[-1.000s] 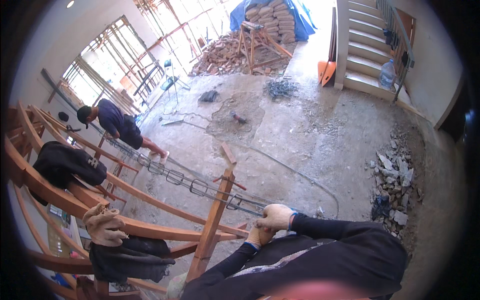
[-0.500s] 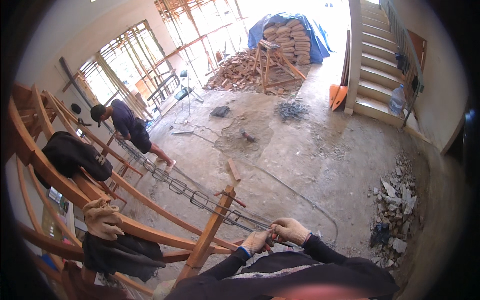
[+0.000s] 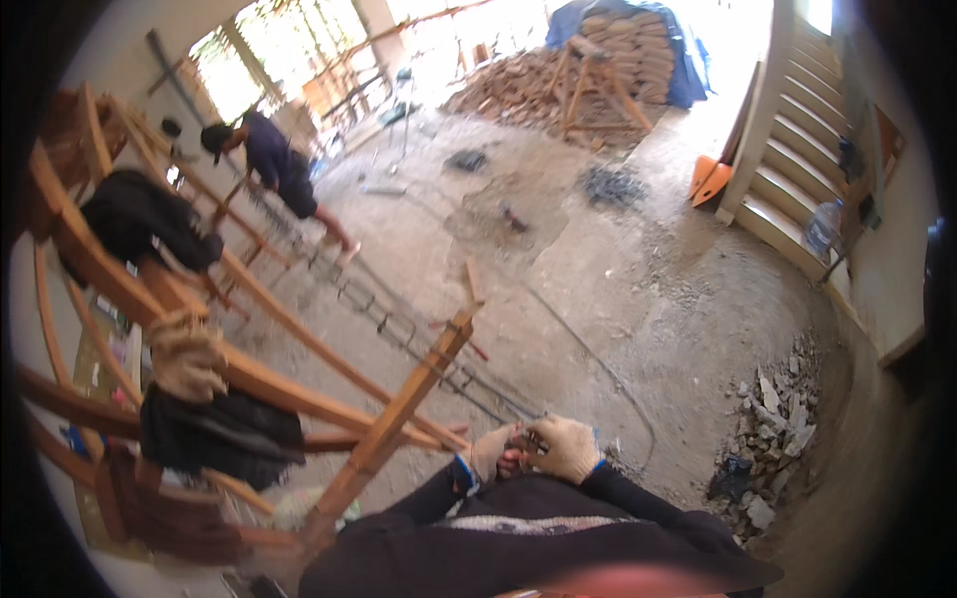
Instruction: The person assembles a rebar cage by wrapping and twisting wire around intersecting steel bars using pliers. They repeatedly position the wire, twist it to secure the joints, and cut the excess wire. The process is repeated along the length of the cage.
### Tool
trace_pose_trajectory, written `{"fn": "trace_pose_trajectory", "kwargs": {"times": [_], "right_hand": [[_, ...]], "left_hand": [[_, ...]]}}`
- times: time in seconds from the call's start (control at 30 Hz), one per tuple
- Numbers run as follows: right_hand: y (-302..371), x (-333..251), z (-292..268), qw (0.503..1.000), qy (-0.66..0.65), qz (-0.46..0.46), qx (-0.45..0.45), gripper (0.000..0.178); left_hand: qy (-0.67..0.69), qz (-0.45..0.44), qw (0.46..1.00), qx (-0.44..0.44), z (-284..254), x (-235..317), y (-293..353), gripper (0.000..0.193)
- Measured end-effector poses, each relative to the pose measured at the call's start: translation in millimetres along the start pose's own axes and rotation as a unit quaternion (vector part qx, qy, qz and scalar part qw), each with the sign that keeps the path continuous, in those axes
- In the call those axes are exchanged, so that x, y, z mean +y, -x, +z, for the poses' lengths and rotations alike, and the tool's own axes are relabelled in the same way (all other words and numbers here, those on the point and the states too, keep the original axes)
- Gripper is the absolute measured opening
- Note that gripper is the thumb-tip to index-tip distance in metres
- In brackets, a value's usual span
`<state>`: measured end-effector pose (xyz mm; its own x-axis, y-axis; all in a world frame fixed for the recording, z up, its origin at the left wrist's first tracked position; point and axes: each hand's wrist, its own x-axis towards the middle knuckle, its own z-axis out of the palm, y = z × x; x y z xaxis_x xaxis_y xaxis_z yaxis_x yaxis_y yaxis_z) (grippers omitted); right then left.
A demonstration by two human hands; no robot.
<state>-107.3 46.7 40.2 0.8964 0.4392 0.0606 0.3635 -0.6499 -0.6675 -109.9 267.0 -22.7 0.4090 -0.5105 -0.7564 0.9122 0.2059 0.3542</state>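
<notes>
Head view: the gloved left hand (image 3: 488, 456) and right hand (image 3: 566, 448) meet at the fingers; I can't tell what they grip. The near end of the steel cage (image 3: 384, 324) lies just beyond them; it runs past a wooden post (image 3: 389, 429) toward a co-worker (image 3: 265, 151).

Windows (image 3: 299, 45) glare white amid overall blur.
</notes>
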Motion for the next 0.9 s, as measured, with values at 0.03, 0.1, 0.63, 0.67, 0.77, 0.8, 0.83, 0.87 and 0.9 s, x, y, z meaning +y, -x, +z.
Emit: {"fn": "trace_pose_trajectory", "kwargs": {"times": [0.03, 0.1, 0.63, 0.67, 0.77, 0.8, 0.83, 0.87, 0.9], "right_hand": [[-1, 0, 1, 1.000, -0.002, 0.003, -0.016, 0.040], [-2, 0, 1, 0.999, -0.043, 0.003, -0.001, 0.031], [-23, 10, -2, 0.999, -0.031, -0.020, -0.015, 0.017], [-28, 10, -5, 0.998, -0.048, 0.029, -0.024, 0.018], [-49, 9, -14, 0.998, 0.015, 0.003, -0.059, 0.025], [-58, 10, -18, 0.991, 0.030, -0.012, -0.129, 0.030], [-68, 9, -20, 0.988, -0.018, -0.003, -0.154, 0.031], [-78, 10, -21, 0.984, -0.065, 0.010, -0.168, 0.033], [-91, 13, -21, 0.978, -0.120, 0.006, -0.171, 0.035]], "left_hand": [[-0.024, -0.013, 1.000, 0.011, 0, -3, 1, 0.046], [-0.053, 0.015, 0.998, 0.016, 2, -11, 2, 0.051], [-0.290, 0.370, 0.821, 0.323, 13, -17, 37, 0.027], [-0.241, 0.372, 0.853, 0.274, 13, -17, 42, 0.025], [-0.425, 0.405, 0.757, 0.289, 3, -14, 57, 0.020], [-0.422, 0.410, 0.757, 0.283, 1, -14, 60, 0.024], [-0.420, 0.417, 0.756, 0.279, -2, -15, 62, 0.027], [-0.420, 0.441, 0.746, 0.270, -5, -16, 62, 0.031], [-0.442, 0.426, 0.739, 0.277, -9, -16, 62, 0.035]]}}
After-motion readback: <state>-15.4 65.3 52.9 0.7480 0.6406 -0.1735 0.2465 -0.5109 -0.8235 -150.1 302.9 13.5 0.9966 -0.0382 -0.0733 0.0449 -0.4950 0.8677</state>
